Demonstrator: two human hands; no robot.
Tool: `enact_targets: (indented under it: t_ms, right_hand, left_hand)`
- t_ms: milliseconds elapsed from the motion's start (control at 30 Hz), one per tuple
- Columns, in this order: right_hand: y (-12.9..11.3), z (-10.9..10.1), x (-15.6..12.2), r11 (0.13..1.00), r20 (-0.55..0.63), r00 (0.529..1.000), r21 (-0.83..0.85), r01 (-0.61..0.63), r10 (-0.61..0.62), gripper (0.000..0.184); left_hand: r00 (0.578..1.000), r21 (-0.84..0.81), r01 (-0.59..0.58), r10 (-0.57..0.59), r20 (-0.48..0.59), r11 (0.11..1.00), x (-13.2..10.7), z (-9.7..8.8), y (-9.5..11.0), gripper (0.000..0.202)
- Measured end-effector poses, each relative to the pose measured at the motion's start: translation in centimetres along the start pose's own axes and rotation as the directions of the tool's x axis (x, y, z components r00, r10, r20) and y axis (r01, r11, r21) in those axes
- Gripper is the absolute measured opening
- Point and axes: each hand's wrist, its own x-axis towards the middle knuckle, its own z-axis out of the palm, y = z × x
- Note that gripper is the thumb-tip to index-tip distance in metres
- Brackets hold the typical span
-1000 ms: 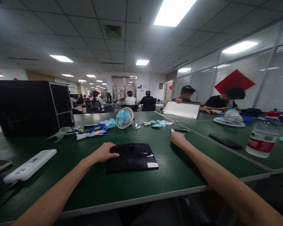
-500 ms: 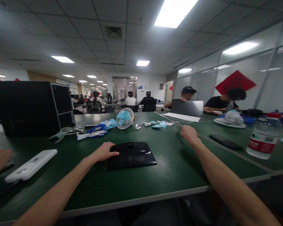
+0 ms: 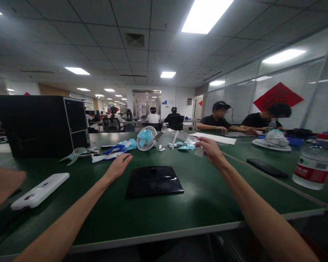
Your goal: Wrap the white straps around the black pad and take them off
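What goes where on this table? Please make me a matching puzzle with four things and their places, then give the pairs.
1 clear plastic film
2 black plate
3 water bottle
4 white power bank

a standing at the far right
b held up in the right hand
c lying flat at the left
d flat, just right of the open left hand

Pairs: 1-b, 2-d, 3-a, 4-c

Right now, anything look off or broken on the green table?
Yes. The small fan leans askew, not upright, with loose teal pieces and white scraps strewn beside it, as if taken apart. The right hand pinches a crumpled clear film; the left hand hovers open. No spill visible.
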Motion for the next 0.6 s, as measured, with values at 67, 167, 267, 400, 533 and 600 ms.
enact_targets:
  t_ms: [67, 167, 267, 400, 533, 600]
  right_hand:
    - [-0.6, 1.6, -1.0, 0.98, 0.165, 0.985, 0.186, -0.073, 0.042, 0.029]
    - [-1.0, 3.5, -2.2, 0.934, 0.351, 0.933, 0.301, -0.195, 0.082, 0.027]
    - [-0.7, 5.0, -3.0, 0.915, 0.48, 0.872, 0.301, -0.268, 0.098, 0.025]
    - [-0.1, 6.0, -3.6, 0.923, 0.556, 0.82, 0.231, -0.309, 0.136, 0.022]
    - [-0.4, 6.3, -4.1, 0.92, 0.608, 0.776, 0.185, -0.346, 0.169, 0.018]
    - [-0.8, 6.3, -4.3, 0.914, 0.628, 0.757, 0.179, -0.365, 0.179, 0.016]
  left_hand:
    - [0.997, -0.149, 0.038, -0.048, -0.061, 0.988, 0.2, -0.7, 0.4, 0.066]
    - [0.992, -0.415, 0.108, -0.123, -0.011, 0.904, -0.1, -1.4, 1.3, 0.068]
    - [0.977, -0.553, 0.205, -0.134, 0.167, 0.807, -1.0, -1.5, 2.5, 0.067]
    - [0.966, -0.528, 0.192, -0.064, 0.251, 0.827, -1.9, -1.3, 3.8, 0.061]
    - [0.975, -0.373, 0.099, -0.015, 0.221, 0.923, -2.4, -1.4, 4.5, 0.047]
    - [0.966, -0.337, 0.112, -0.024, 0.256, 0.935, -2.7, -1.7, 4.9, 0.043]
